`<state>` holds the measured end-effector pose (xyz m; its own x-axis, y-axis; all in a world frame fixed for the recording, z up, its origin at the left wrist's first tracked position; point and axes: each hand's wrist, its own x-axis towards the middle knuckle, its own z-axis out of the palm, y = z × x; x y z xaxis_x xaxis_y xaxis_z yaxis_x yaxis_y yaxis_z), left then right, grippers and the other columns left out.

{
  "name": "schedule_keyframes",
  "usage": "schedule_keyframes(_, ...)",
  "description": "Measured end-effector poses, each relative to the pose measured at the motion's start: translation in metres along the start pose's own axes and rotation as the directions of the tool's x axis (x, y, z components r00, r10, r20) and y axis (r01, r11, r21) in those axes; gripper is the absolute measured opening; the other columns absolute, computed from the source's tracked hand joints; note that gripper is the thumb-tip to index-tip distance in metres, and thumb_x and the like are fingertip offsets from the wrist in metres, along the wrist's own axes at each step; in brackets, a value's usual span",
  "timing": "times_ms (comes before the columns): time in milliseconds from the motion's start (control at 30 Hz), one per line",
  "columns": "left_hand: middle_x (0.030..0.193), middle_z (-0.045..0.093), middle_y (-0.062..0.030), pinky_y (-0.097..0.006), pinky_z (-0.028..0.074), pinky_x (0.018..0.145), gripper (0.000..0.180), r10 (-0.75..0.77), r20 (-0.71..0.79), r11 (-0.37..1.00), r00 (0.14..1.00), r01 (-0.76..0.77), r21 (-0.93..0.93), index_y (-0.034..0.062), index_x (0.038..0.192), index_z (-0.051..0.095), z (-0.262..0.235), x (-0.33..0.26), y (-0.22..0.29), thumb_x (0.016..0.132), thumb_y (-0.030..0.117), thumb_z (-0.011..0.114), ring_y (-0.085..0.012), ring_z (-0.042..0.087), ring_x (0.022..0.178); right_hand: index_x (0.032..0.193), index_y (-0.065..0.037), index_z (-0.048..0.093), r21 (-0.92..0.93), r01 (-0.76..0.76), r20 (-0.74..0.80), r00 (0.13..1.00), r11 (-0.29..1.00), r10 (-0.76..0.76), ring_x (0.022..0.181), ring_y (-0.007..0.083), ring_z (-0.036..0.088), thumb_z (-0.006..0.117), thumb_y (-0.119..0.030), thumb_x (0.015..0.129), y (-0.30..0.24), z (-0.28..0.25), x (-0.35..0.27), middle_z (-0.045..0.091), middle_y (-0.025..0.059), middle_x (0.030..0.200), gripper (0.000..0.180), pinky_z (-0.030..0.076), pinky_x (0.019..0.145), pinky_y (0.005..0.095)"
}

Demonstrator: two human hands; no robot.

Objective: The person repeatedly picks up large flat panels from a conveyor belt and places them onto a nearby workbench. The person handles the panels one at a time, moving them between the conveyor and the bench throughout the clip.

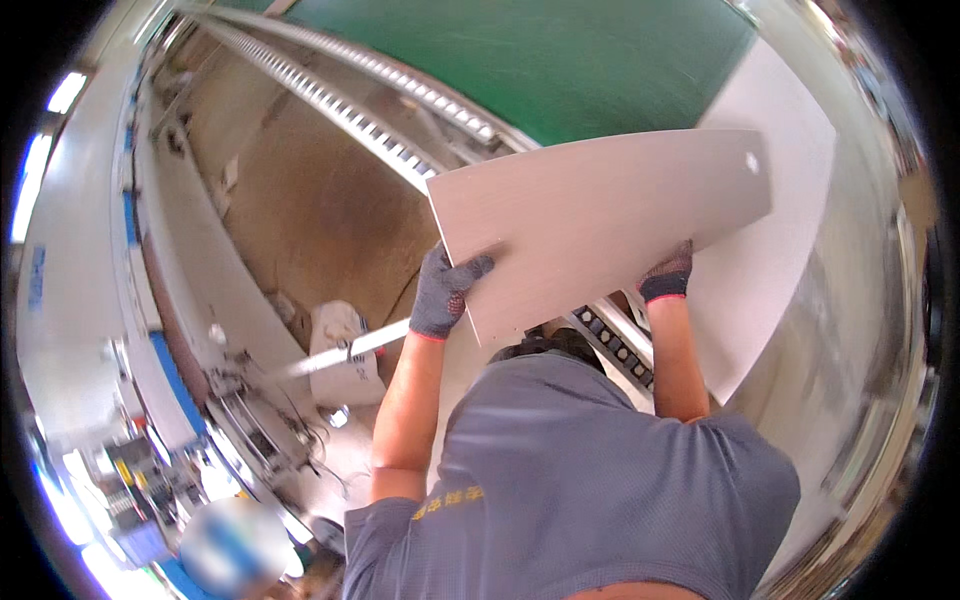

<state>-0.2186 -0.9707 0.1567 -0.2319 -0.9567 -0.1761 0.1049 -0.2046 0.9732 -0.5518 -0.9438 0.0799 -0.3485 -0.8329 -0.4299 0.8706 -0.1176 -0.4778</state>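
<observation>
A flat grey-beige board [590,215] is held up in front of my body, tilted, with a small pale spot near its far right corner. My left hand [445,292], in a dark knit glove, grips its left edge, thumb on the upper face and the other fingers out of sight beneath. At the near right edge, my right hand [668,272], gloved alike, holds the board; most of its fingers are hidden under it. Under and beyond the right part of the board shows a larger pale panel [785,210], beside the green conveyor belt [540,65].
Roller rails [340,100] run from the far left toward the board. Another dark roller strip [610,345] lies close to my body. A white sack [343,355] stands on the floor at left, near a metal bar [380,338]. Another person [235,550] is at lower left, beside machinery.
</observation>
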Motion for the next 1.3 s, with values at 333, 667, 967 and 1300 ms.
schedule_keyframes(333, 0.092, 0.069, -0.0071, -0.029, 0.05, 0.074, 0.019, 0.186, -0.14, 0.966, 0.973, -0.155, 0.206, 0.0018, 0.093, 0.071, -0.132, -0.114, -0.001, 0.075, 0.008, 0.075, -0.014, 0.064, 0.084, 0.135, -0.008, 0.041, -0.173, 0.337, 0.384, 0.888, 0.925, -0.251, 0.122, 0.0268, 0.04, 0.038, -0.05, 0.094, 0.014, 0.166, 0.007, 0.041, 0.0094, 0.138, 0.059, 0.029, 0.105, 0.0432)
schedule_keyframes(667, 0.094, 0.07, -0.0116, -0.033, 0.051, 0.076, 0.039, 0.306, -0.112, 0.809, 0.945, -0.197, 0.553, 0.0062, 0.102, 0.068, -0.182, -0.251, -0.001, 0.071, 0.026, 0.08, -0.0203, 0.067, 0.083, 0.117, 0.001, 0.057, -0.344, 0.544, 0.697, 0.694, 0.765, -0.181, 0.101, 0.0181, 0.052, 0.059, -0.035, 0.091, 0.169, 0.275, -0.181, 0.057, 0.008, 0.115, 0.045, 0.04, 0.093, 0.0332)
schedule_keyframes(967, 0.095, 0.066, -0.0074, -0.032, 0.05, 0.078, 0.032, 0.482, -0.662, 0.868, 0.574, -0.415, 0.272, -0.0004, 0.099, 0.065, -0.257, -0.437, 0.018, 0.072, 0.011, 0.076, -0.0159, 0.061, 0.088, 0.083, 0.0, 0.064, -0.105, 0.963, 0.932, 0.008, 0.247, 0.364, 0.053, 0.0127, 0.047, 0.059, -0.033, 0.091, 0.334, 0.273, -0.343, 0.053, 0.0063, 0.059, 0.035, 0.038, 0.053, 0.0306)
schedule_keyframes(1300, 0.125, 0.054, -0.0106, -0.043, 0.042, 0.099, 0.049, 0.289, -0.919, 0.369, -0.266, -0.855, 0.364, 0.0049, 0.13, 0.045, -0.292, -0.772, -0.059, 0.095, 0.038, 0.05, -0.0264, 0.052, 0.114, 0.084, 0.002, 0.06, 0.113, 0.725, 0.35, -0.669, 0.679, 0.656, 0.061, 0.0353, 0.051, 0.054, -0.033, 0.09, 0.546, 0.268, -0.458, 0.052, 0.022, 0.072, 0.036, 0.042, 0.058, 0.0376)
